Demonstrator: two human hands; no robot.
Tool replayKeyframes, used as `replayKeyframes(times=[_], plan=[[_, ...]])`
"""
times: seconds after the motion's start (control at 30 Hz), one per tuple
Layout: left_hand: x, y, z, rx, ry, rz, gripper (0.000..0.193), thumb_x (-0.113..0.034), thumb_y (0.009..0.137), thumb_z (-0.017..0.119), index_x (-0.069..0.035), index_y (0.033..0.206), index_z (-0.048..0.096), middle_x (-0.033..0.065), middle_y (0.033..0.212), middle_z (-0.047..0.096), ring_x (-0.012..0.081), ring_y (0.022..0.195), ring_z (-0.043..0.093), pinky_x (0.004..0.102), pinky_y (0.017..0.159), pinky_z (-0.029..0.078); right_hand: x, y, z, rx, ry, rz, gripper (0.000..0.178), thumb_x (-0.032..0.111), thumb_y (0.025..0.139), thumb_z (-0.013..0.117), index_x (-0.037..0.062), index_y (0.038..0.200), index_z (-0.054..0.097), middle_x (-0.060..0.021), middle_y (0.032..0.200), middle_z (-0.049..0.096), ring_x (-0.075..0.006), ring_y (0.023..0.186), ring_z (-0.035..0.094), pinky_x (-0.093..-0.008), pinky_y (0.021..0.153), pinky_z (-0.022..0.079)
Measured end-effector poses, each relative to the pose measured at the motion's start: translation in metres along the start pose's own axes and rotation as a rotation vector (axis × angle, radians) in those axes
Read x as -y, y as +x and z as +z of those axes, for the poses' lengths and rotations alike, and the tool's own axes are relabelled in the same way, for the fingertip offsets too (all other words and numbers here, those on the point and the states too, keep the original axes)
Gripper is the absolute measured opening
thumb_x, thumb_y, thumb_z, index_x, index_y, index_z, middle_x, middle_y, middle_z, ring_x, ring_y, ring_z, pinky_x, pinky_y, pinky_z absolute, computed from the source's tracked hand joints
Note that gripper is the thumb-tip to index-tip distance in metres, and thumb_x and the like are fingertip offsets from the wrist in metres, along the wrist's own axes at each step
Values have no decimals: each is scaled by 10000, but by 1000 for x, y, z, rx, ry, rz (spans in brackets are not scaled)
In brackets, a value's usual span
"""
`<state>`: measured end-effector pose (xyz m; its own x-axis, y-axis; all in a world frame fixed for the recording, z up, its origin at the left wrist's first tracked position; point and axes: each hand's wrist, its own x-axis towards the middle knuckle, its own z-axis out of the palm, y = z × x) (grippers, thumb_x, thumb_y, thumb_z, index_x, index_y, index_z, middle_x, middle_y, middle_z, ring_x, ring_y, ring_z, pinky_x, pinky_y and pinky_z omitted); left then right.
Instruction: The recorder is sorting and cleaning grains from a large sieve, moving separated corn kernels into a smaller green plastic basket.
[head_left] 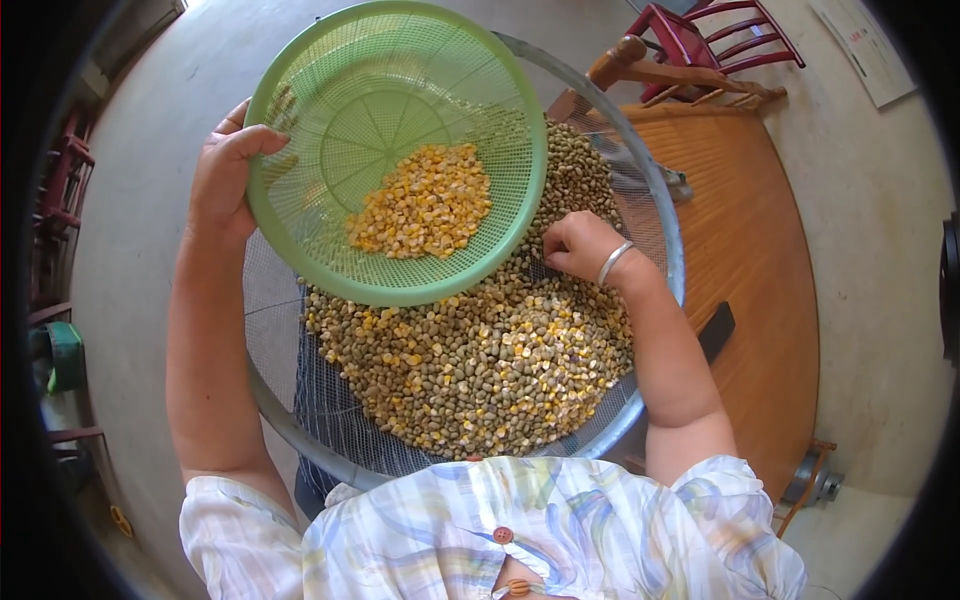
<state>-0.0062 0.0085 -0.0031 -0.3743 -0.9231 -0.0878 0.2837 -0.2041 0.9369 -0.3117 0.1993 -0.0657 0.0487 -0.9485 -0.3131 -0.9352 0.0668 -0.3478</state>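
My left hand [225, 172] grips the rim of a round green plastic mesh basket [400, 292], thumb over the edge. The basket is tilted, and a heap of yellow corn kernels [425, 205] lies in its lower part. Under it is a big round wire-mesh sieve [655, 215] with a grey rim, holding many greenish-brown oval beans [440, 370] mixed with corn kernels. Right of the basket, my right hand [582, 246], with a silver bracelet at the wrist, is down at the beans. Its fingers are curled closed; what they hold, if anything, is hidden.
At the right stands a wooden table [750, 240], with a dark flat object [716, 332] by my right forearm. A red chair [720, 45] stands at the far right. More dark red chairs [65, 185] line the left side of the grey floor [130, 260].
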Motion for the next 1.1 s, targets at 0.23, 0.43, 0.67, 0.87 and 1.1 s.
replayKeyframes(times=[0.23,0.43,0.67,0.87,1.1], plan=[[2,0,-2,-1,-5,2,427,55,678,485,63,1105,480,164,893,569,210,724,600,307,628,535,36,-15,-42,-257,1242,10,162,75,679,666,10,826,644,-32,695,605,-79,642,544,-247,596,468],[3,2,-2,-11,-4,3,442,60,671,484,63,1113,482,167,884,573,206,710,601,299,614,535,0,-14,-20,159,200,-69,119,66,625,679,28,736,662,-85,667,633,-149,585,595,-270,571,481],[3,3,-4,15,-9,4,442,55,672,487,63,1113,483,166,880,576,205,697,601,297,605,532,9,-6,-8,242,-154,9,122,105,632,668,33,731,666,-109,721,639,-237,678,610,-333,654,490],[0,1,0,4,3,-12,441,51,675,487,57,1116,483,161,884,575,205,714,600,305,621,529,-6,-11,-9,229,-52,-32,136,79,638,647,28,763,663,-111,713,638,-223,653,613,-315,628,492],[0,-1,0,23,9,2,435,54,676,484,63,1111,478,165,888,574,211,726,600,311,636,533,-9,-13,-24,79,328,-65,135,-6,659,607,-18,790,640,-71,689,633,-123,613,598,-241,563,481]])
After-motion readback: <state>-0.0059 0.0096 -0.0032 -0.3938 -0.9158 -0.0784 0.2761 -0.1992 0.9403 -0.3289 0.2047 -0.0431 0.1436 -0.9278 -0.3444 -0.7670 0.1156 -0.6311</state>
